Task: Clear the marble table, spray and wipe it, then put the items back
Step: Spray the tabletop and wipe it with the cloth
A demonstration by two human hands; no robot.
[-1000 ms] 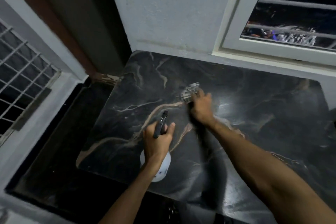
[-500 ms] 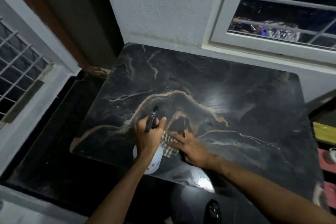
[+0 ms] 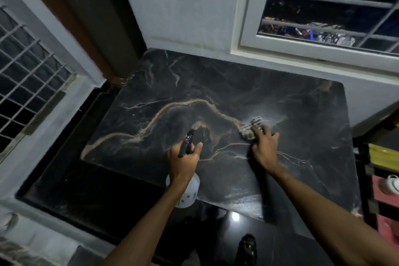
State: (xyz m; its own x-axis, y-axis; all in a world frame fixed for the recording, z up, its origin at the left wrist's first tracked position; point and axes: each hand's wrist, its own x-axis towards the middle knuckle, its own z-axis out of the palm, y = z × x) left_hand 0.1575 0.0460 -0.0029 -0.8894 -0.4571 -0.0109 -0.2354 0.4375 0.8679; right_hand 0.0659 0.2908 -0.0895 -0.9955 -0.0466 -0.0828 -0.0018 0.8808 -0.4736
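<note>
The dark marble table [image 3: 216, 84] with tan veins fills the middle of the view, and nothing stands on it. My left hand [image 3: 183, 162] grips a spray bottle by its black trigger head [image 3: 186, 143]; the white bottle body [image 3: 187, 194] hangs below my wrist at the table's near edge. My right hand [image 3: 264, 147] presses flat on a checked cloth [image 3: 251, 126] on the marble, right of centre. Most of the cloth lies under my fingers.
White walls close the table's far side, with a barred window [image 3: 323, 11] at the back right and a grilled window [image 3: 28, 80] at the left. A shelf [image 3: 382, 179] with a white cup stands at the right. Glossy dark floor [image 3: 86, 179] lies left and near.
My right hand has slid the cloth from beside my left hand out to the right and farther away. The left hand still holds the spray bottle in much the same spot.
</note>
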